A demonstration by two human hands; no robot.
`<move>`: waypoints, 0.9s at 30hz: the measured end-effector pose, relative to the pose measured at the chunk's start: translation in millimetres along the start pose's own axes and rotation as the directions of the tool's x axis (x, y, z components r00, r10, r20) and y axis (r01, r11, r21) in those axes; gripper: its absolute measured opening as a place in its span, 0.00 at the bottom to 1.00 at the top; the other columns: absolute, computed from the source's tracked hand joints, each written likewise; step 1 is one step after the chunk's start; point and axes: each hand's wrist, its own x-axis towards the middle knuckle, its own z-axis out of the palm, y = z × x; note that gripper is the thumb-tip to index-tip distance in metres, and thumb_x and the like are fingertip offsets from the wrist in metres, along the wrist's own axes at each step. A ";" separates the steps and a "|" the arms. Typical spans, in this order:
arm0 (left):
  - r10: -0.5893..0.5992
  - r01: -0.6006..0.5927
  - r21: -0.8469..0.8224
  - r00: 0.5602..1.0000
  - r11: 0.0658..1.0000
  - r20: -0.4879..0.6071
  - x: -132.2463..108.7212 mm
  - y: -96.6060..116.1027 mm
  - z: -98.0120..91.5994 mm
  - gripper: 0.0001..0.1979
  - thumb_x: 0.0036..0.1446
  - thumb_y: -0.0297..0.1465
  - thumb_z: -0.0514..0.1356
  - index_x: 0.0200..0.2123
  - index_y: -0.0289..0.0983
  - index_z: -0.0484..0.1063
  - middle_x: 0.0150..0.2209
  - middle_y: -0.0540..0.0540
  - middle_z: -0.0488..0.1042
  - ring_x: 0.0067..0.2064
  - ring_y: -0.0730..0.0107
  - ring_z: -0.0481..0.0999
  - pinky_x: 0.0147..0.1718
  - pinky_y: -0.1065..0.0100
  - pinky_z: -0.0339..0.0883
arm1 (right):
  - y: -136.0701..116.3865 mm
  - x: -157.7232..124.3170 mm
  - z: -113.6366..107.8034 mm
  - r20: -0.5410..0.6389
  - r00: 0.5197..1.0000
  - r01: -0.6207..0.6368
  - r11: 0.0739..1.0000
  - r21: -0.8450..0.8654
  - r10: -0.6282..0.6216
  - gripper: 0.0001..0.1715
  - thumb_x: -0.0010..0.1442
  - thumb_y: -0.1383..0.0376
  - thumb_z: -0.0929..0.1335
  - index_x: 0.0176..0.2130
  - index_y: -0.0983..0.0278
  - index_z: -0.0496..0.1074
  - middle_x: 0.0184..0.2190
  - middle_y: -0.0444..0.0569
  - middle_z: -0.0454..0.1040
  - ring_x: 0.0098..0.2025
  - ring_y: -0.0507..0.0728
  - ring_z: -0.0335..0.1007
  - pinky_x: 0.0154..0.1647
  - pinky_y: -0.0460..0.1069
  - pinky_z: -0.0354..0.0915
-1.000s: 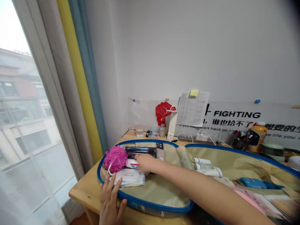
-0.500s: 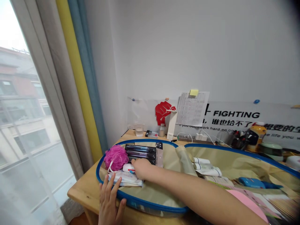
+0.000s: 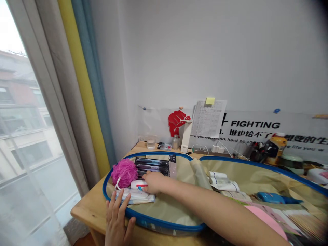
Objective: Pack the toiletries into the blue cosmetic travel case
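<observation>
On my feed, the bench (image 3: 89,208) is pale honey-coloured wood, and the open two-lobed fabric bag (image 3: 164,224) on it is beige inside with a blue rim. By the bag's left edge I see a ruffled mesh bath puff (image 3: 124,172), solid magenta, with a white cord loop (image 3: 118,182). Near the far edge, a flat slotted pack (image 3: 152,162) is mostly black, its end card (image 3: 172,172) pale pinkish grey. The smooth plastic tube (image 3: 135,185) is white with red and blue print. Toward the near-left edge, a flat soft packet (image 3: 135,195) is white with light blue trim.
</observation>
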 end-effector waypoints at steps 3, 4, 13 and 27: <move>-0.009 0.009 -0.009 1.000 1.000 -0.005 -0.9 -0.1 0.7 0.33 0.61 0.34 0.52 0.67 0.42 0.44 0.68 0.40 0.48 0.69 0.49 0.41 0.64 0.42 0.38 | 19.1 -18.0 -30.3 -0.050 0.999 0.019 0.998 0.053 -0.017 0.22 0.57 0.59 0.67 0.51 0.63 0.71 0.49 0.51 0.73 0.46 0.57 0.71 0.45 0.52 0.66; -0.018 0.018 -0.011 1.000 1.000 -0.013 -0.8 0.4 0.6 0.33 0.61 0.34 0.51 0.67 0.43 0.44 0.68 0.40 0.48 0.69 0.48 0.42 0.64 0.42 0.39 | 29.5 -26.6 -42.2 -0.070 0.997 0.021 0.997 0.071 -0.016 0.21 0.57 0.61 0.67 0.50 0.63 0.71 0.48 0.51 0.73 0.45 0.56 0.70 0.46 0.51 0.65; -0.006 0.004 -0.034 0.999 0.999 -0.045 5.5 6.2 -2.9 0.33 0.61 0.32 0.50 0.68 0.43 0.42 0.69 0.42 0.44 0.69 0.51 0.40 0.64 0.44 0.35 | 163.1 -145.0 -80.9 -0.135 0.939 -0.282 0.933 0.223 0.316 0.15 0.56 0.71 0.60 0.38 0.63 0.73 0.32 0.44 0.75 0.33 0.50 0.70 0.36 0.45 0.63; -0.013 0.011 -0.051 0.999 0.999 -0.031 1.0 -0.3 -1.4 0.35 0.60 0.32 0.51 0.68 0.46 0.41 0.70 0.45 0.43 0.69 0.49 0.41 0.64 0.41 0.37 | 274.7 -255.4 -6.4 0.054 0.715 -0.698 0.706 0.124 0.697 0.09 0.63 0.62 0.66 0.34 0.64 0.72 0.35 0.46 0.74 0.36 0.49 0.69 0.42 0.49 0.67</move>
